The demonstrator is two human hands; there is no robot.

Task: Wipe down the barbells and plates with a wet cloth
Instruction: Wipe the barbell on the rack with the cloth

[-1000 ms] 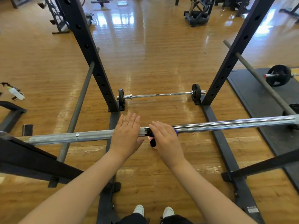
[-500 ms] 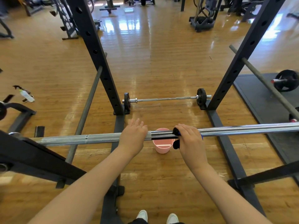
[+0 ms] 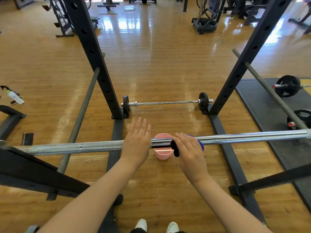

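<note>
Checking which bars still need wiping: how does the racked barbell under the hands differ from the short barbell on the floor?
The racked barbell is long, raised and shows no plates; the short barbell lies on the floor with a black plate at each end. Both hands are on the racked one; nothing touches the short one. Both are shiny metal.

Bright daylight from the far side glares off the glossy floor (image 3: 127,24); wide-angle edges bow, focus sharp.

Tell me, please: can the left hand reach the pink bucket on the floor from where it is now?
Probably not directly. The left hand rests flat on the barbell, and the pink bucket stands on the floor beneath that bar. The hand would have to go under the bar, and the person would have to bend.
</note>
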